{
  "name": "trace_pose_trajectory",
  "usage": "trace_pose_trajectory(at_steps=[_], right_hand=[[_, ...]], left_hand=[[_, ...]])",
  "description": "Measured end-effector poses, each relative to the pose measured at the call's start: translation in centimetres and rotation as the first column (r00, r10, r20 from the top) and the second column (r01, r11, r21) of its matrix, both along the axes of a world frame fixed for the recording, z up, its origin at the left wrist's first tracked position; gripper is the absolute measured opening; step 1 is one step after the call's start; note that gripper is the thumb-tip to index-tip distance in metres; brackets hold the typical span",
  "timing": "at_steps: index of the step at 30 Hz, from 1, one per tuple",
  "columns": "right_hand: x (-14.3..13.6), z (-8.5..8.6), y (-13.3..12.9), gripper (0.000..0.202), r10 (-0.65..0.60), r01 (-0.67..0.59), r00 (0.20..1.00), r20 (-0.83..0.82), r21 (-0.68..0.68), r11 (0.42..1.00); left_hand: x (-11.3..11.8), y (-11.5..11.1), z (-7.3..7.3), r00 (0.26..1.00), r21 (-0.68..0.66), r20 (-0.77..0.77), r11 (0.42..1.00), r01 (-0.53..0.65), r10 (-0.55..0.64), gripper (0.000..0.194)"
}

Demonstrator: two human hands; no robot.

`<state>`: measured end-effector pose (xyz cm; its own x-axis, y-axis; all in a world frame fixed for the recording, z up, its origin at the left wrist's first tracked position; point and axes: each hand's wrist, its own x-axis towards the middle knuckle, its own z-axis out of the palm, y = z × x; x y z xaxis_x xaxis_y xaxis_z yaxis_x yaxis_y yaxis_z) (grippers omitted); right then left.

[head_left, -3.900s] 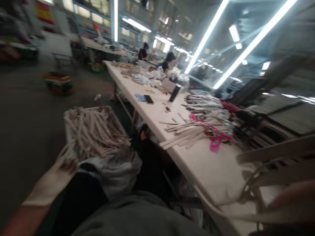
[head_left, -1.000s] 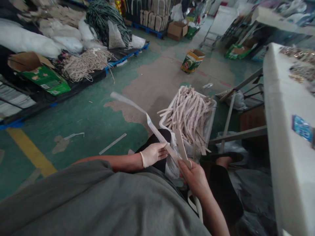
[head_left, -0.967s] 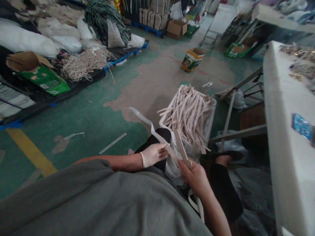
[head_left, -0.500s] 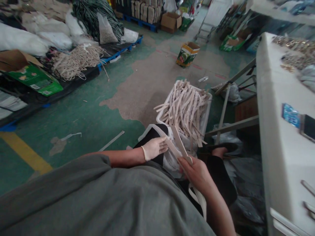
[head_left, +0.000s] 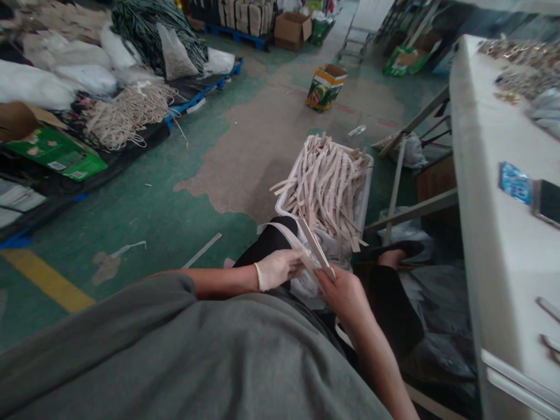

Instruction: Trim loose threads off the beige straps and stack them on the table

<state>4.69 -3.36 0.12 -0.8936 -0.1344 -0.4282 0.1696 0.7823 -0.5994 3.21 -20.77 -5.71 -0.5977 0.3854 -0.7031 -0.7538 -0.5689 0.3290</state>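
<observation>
My right hand (head_left: 343, 290), bare, pinches a pale strap (head_left: 313, 244) whose stiff free end points up and away from me. A whitish strip (head_left: 284, 228) curves from that same hand over my left knee. My left hand (head_left: 280, 269), in a pale glove, has its fingers closed on this strip, close to the right hand; the fingertips are partly hidden. Just beyond my hands stands a white plastic basket (head_left: 368, 192) heaped with loose beige straps (head_left: 328, 181). White plastic (head_left: 304, 289) lies in my lap below the hands.
A white-topped table (head_left: 476, 204) at right bears a phone (head_left: 546, 201), a blue packet (head_left: 515, 182) and metal hardware (head_left: 520, 70). Its metal legs (head_left: 411, 211) stand beside the basket. A carton (head_left: 326, 87) sits farther off. Cord (head_left: 131, 114) and sacks fill pallets at left.
My left hand has moved slightly right and down, nearer my right hand. The right hand has shifted a little, and less of the strap's tail shows below it. The view has shifted slightly.
</observation>
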Motion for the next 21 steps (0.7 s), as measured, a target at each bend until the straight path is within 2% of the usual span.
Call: trace_pose_trajectory(at_steps=[2, 3, 6, 8, 10, 12, 15, 17, 19, 21], right_hand=[[-0.3, -0.1, -0.3, 0.039, -0.007, 0.007, 1.0, 0.009, -0.008, 1.0], [-0.3, 0.0, -0.3, 0.04, -0.005, 0.005, 1.0, 0.026, -0.019, 1.0], [0.4, 0.5, 0.6, 0.044, 0.02, -0.017, 0.998, 0.058, -0.057, 0.998], [1.1, 0.8, 1.3, 0.044, 0.011, -0.009, 0.999, 0.042, -0.061, 0.998], [1.3, 0.6, 1.3, 0.042, -0.014, 0.014, 1.0, -0.007, -0.042, 0.999], [0.9, 0.0, 0.7, 0.04, -0.053, 0.051, 0.998, -0.041, -0.035, 0.998], [-0.1, -1.1, -0.1, 0.038, -0.138, 0.135, 0.99, -0.018, -0.104, 0.985], [-0.4, -1.6, 0.3, 0.038, -0.247, 0.238, 0.969, -0.018, -0.21, 0.948], [-0.2, -1.8, 1.1, 0.037, -0.37, 0.331, 0.927, -0.059, -0.334, 0.882], [0.3, -1.8, 1.9, 0.033, -0.415, 0.322, 0.901, -0.125, -0.447, 0.834]], left_hand=[[0.3, 0.4, -0.1, 0.999, 0.028, -0.01, 0.998, 0.051, -0.051, 0.021], [0.2, 0.4, -0.1, 0.999, 0.018, -0.011, 0.999, 0.039, -0.039, 0.02], [-1.3, -0.8, 0.1, 0.996, -0.06, 0.0, 0.995, -0.086, 0.086, 0.013], [-2.2, -1.6, 0.3, 0.994, -0.078, 0.005, 0.991, -0.112, 0.113, 0.012], [-2.3, -1.5, 0.3, 0.998, -0.064, -0.006, 0.996, -0.069, 0.069, 0.012], [-1.5, -0.6, 0.3, 0.999, -0.027, -0.021, 0.999, 0.026, -0.027, 0.013], [-0.2, 0.9, 0.3, 0.989, 0.015, -0.012, 0.989, 0.149, -0.149, 0.016], [-0.1, 0.8, 0.6, 0.988, 0.01, 0.006, 0.988, 0.155, -0.155, 0.016], [-0.6, 0.0, 1.0, 0.991, 0.002, 0.019, 0.991, 0.133, -0.133, 0.015], [-1.2, -0.9, 1.3, 0.992, -0.002, 0.037, 0.993, 0.118, -0.117, 0.018]])
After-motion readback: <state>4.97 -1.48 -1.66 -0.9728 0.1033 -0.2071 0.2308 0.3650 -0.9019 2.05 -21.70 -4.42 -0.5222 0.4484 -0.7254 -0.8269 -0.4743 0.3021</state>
